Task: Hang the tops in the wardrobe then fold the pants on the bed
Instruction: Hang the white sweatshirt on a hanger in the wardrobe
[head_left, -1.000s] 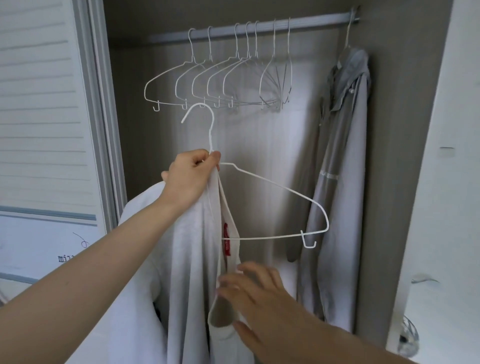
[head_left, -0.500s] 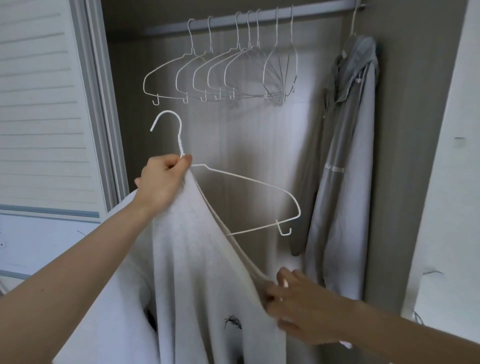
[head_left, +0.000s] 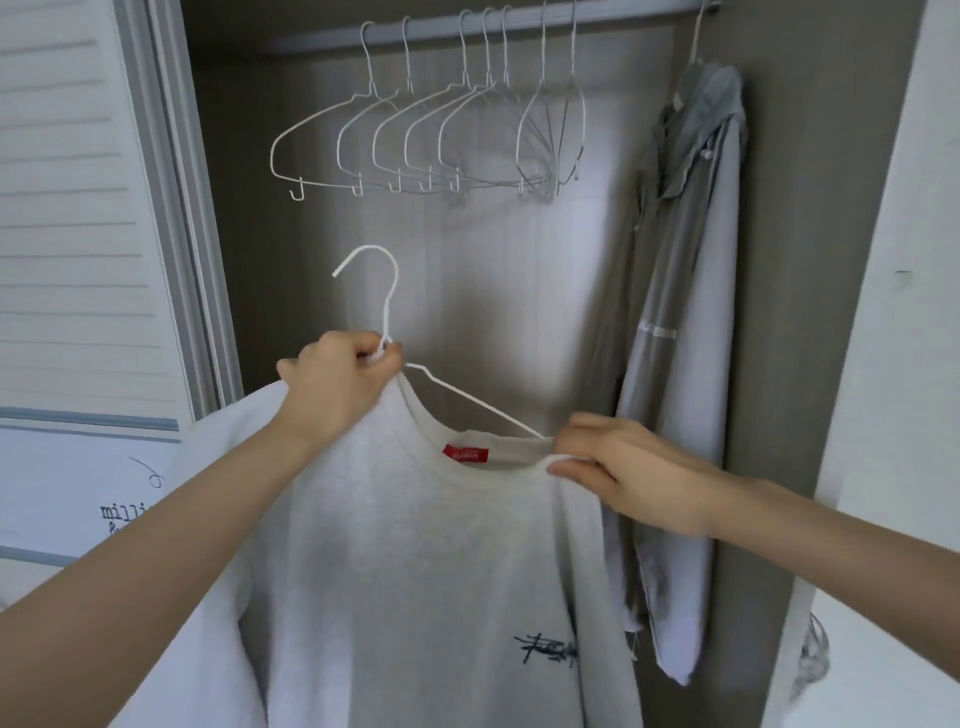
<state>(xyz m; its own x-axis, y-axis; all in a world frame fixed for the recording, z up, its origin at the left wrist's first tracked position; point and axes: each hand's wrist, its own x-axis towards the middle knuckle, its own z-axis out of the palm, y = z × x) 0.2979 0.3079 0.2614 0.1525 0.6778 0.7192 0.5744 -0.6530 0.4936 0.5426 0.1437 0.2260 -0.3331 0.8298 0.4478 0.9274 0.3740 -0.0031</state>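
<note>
A light grey top (head_left: 415, 571) with a red neck label and a small dark print hangs in front of me on a white wire hanger (head_left: 387, 306). My left hand (head_left: 337, 389) grips the hanger's neck together with the top's left shoulder. My right hand (head_left: 623, 467) pinches the right side of the collar, where the hanger's right arm goes into the neck opening. The hanger's hook is free, well below the wardrobe rail (head_left: 519, 28). No pants or bed are in view.
Several empty white wire hangers (head_left: 415, 135) hang on the rail. A grey hooded jacket (head_left: 680, 364) hangs at the rail's right end against the wardrobe side. A sliding door frame (head_left: 171, 208) stands left; a white panel (head_left: 893, 312) stands right.
My right hand rose from the lower fabric to the collar and pulled it over the hanger's right arm. The top now faces me spread out, label showing.
</note>
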